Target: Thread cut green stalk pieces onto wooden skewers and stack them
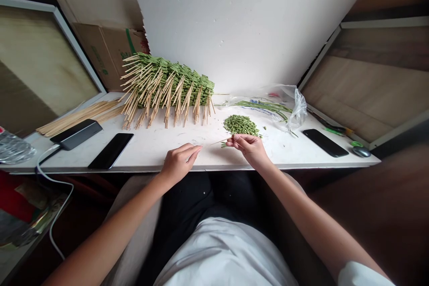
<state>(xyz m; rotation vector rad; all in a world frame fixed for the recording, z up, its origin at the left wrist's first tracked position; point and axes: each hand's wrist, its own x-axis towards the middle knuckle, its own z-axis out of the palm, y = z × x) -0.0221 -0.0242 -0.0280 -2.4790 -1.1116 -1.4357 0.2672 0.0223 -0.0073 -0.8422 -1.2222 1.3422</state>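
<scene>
A thin bamboo skewer (220, 141) runs between my two hands just above the front of the white table. My left hand (180, 161) is closed, its thumb and fingers pinched at the skewer's left end. With bent fingers, my right hand (250, 147) grips near the other end, and bits of green show by its fingertips. Directly behind that hand lies a heap of short-cut green bean pieces (241, 124). Farther back on the left rises a large stack of skewered green beans (177, 76), bare stick ends pointing toward me.
Loose bamboo skewers (83, 116) lie at left, beside a black device (77, 134) with a white cable and a phone (111, 151). A plastic bag (296, 109) with long green beans (264, 106) lies back right. Another dark phone (325, 143) and a mouse (361, 151) are at right.
</scene>
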